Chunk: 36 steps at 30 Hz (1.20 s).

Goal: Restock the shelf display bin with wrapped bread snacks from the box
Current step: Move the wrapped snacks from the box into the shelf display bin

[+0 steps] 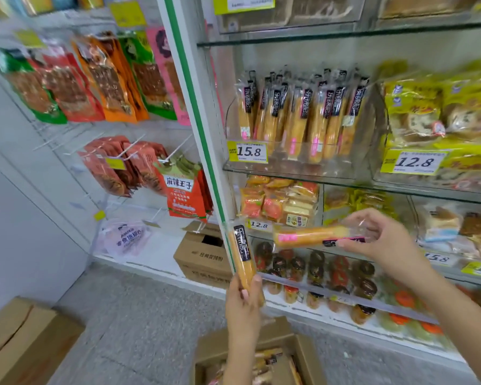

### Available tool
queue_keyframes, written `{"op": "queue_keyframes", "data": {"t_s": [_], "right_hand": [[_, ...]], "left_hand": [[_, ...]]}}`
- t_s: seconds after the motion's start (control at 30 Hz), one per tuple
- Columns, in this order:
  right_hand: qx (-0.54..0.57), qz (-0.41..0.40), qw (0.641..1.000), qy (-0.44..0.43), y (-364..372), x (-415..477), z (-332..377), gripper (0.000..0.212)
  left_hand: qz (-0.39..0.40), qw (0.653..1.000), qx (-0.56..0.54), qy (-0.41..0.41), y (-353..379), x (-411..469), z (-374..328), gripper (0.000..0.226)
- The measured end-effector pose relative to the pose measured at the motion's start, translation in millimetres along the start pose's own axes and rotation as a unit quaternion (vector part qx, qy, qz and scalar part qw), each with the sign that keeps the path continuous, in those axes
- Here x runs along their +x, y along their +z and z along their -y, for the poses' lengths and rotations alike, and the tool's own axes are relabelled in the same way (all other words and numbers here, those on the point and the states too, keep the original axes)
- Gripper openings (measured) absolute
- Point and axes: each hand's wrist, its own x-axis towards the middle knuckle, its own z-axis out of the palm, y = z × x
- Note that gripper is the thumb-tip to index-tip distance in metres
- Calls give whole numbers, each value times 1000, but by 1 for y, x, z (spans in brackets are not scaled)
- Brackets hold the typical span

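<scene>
1. Below the display bin [278, 166], in front of the glass shelves: held one wrapped bread snack [242, 254] upright in the left hand [243, 298], fingers and thumb curled round its lower end, black label uppermost.
2. Held a second snack [311, 236] crosswise in the right hand [383, 240], pinched at the clear wrapper end between thumb and fingertips, other fingers loosely spread.
3. Noted the display bin as clear-walled, on the shelf above both hands, behind the 15.8 price tag [247, 152]; already stocked with like snacks [300, 115] standing on end, leaning slightly, labels up.
4. Noted the box [211, 348] open on the floor beneath the left forearm, with more wrapped pieces inside.
5. Judged the step in hand to be the lift to the bin, with neither snack yet over its rim.
6. Judged best to turn the crosswise snack on end first, label up, to match the row.
7. Judged best to feed one at a time in front of the standing row, where the clear wall appeared to leave room.
8. Advised a light grip: soft bread, likely dented by squeezing; thin film, likely to slip from a two-finger pinch.
9. Advised care not to topple the leaning row, nor to brush the yellow-wrapped bread [428, 107] just beside.
</scene>
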Motion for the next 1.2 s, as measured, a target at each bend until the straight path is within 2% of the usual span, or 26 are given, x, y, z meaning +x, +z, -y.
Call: {"op": "queue_keyframes", "data": {"t_s": [0.17, 0.33, 0.5, 0.6, 0.67, 0.83, 0.93, 1.0, 1.1, 1.2], "right_hand": [[20, -45, 996, -69, -7, -5, 41, 33], [13, -126, 979, -162, -25, -7, 76, 37], [-36, -212, 943, -254, -60, 8, 92, 39], [-143, -256, 898, -327, -76, 31, 87, 43], [-205, -260, 877, -349, -84, 48, 86, 43], [-289, -186, 881, -325, -109, 95, 90, 48], [-324, -145, 892, -280, -122, 129, 98, 43], [-340, -113, 905, -228, -128, 151, 103, 40], [-358, -67, 919, -153, -128, 181, 100, 46], [-352, -23, 929, -112, -126, 207, 95, 51]], "left_hand": [[56, 995, 17, 84, -21, 24, -42, 4], [108, 980, 22, 167, -13, 56, -101, 17], [134, 967, 16, 216, 24, 83, -161, 31], [131, 961, 24, 244, 53, 97, -190, 32], [140, 954, 22, 262, 73, 104, -206, 23], [143, 938, 101, 300, 118, 134, -234, 21], [141, 931, 178, 286, 141, 151, -248, 25], [152, 927, 229, 255, 153, 160, -252, 36], [154, 923, 292, 198, 169, 175, -250, 71], [157, 919, 320, 166, 183, 184, -248, 71]]}}
